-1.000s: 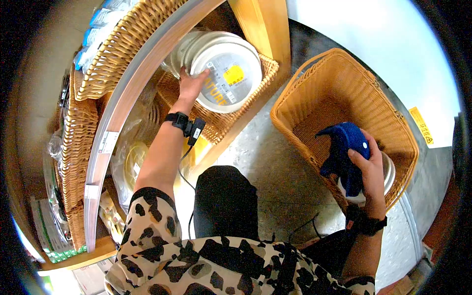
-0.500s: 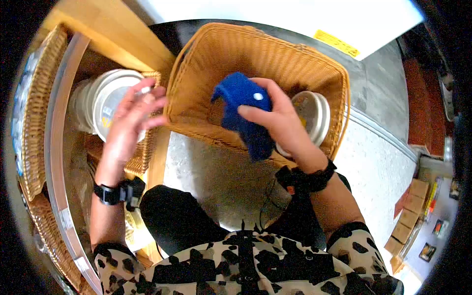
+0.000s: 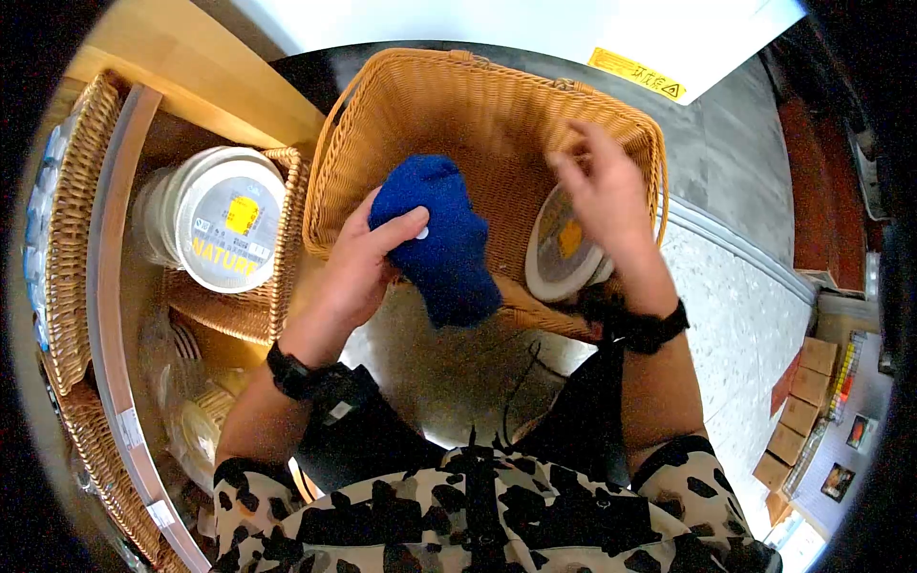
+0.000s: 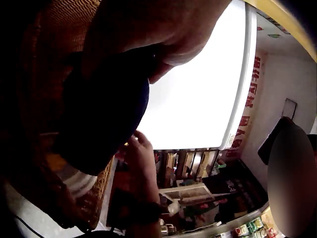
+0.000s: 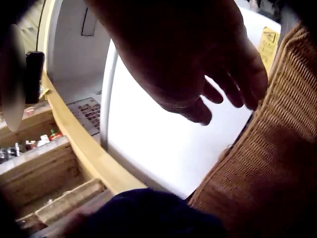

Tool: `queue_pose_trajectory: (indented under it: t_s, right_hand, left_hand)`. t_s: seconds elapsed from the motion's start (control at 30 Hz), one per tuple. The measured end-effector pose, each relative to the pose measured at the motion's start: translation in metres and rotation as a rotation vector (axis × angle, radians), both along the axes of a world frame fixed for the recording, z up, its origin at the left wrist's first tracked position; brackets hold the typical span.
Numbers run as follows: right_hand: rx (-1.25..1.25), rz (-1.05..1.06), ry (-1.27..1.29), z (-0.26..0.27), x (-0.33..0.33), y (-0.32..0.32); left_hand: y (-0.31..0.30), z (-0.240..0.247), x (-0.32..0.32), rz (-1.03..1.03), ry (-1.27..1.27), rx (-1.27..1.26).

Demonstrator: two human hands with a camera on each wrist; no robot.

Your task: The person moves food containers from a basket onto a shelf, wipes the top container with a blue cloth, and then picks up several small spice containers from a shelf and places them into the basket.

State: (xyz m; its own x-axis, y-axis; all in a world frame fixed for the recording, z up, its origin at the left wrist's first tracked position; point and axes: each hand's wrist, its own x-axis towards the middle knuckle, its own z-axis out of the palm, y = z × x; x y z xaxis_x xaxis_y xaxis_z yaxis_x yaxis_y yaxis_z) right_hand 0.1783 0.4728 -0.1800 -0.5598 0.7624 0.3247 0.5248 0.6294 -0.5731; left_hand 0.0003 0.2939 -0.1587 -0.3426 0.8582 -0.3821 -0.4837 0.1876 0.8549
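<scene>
A blue cloth item (image 3: 444, 263) with a white round spot is in my left hand (image 3: 353, 263), the thumb pressed on top beside the spot. It hangs over the near edge of a large wicker basket (image 3: 430, 100). In the left wrist view the cloth (image 4: 111, 114) is a dark shape below the hand. My right hand (image 3: 611, 196) holds nothing, its fingers loosely bent over the basket's right side. Beneath it, a stack of round white wrapped dishes (image 3: 549, 277) with a yellow label leans inside the basket, partly covered by that hand.
To the left, a smaller shelf basket (image 3: 287, 191) holds a stack of round "NATURE" dishes (image 3: 215, 258) in plastic. A wooden post (image 3: 210, 67) and shelf edge (image 3: 110, 286) border it. Behind the large basket stands a white cabinet (image 3: 458, 19) with a yellow label.
My left hand has left the dishes on the shelf and taken the blue cloth item from my right hand. The right hand has let go and moved right. The head view has turned rightward.
</scene>
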Motion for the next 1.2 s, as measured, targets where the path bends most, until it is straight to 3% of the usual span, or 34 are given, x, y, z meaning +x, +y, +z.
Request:
queue_pose_trajectory:
  t_s: [0.1, 0.17, 0.27, 0.53, 0.67, 0.73, 0.8, 0.83, 0.93, 1.1, 1.2]
  right_hand:
    - [0.011, -0.205, -0.379, -0.019, 0.021, 0.023]
    - [-0.089, -0.256, -0.612, -0.024, 0.025, 0.027]
    - [-0.163, -0.219, -0.749, -0.021, 0.025, 0.023]
    - [-0.197, -0.214, -0.617, -0.049, 0.022, 0.019]
    - [-0.174, -0.118, -0.564, -0.074, 0.014, 0.025]
    - [-0.212, -0.037, -0.543, -0.083, 0.014, 0.03]
    - [-0.196, -0.087, -0.52, -0.079, 0.014, 0.032]
    - [-0.173, -0.108, -0.467, -0.076, 0.016, 0.037]
    - [-0.036, -0.206, -0.258, -0.044, 0.016, 0.041]
    - [-0.513, -0.196, 0.5, -0.005, 0.032, 0.05]
    - [-0.905, -0.133, 0.743, 0.0, 0.037, 0.05]
  left_hand:
    - [-0.002, -0.003, 0.0, 0.013, -0.032, 0.018]
    - [-0.004, -0.004, -0.002, 0.015, -0.055, 0.01]
    - [-0.008, -0.015, -0.009, 0.023, -0.057, 0.005]
    - [-0.013, -0.02, -0.014, 0.082, -0.119, 0.026]
    - [-0.018, -0.019, -0.023, -0.004, 0.104, 0.027]
    - [-0.019, -0.016, -0.023, 0.004, 0.025, 0.046]
    - [-0.019, -0.018, -0.017, 0.155, 0.106, 0.002]
    - [-0.019, -0.02, -0.016, 0.23, 0.145, -0.018]
    - [-0.019, -0.022, -0.022, 0.172, 0.166, 0.047]
    - [-0.015, -0.04, -0.029, 0.127, 0.112, 0.127]
    - [-0.013, -0.031, -0.032, 0.088, 0.024, 0.068]
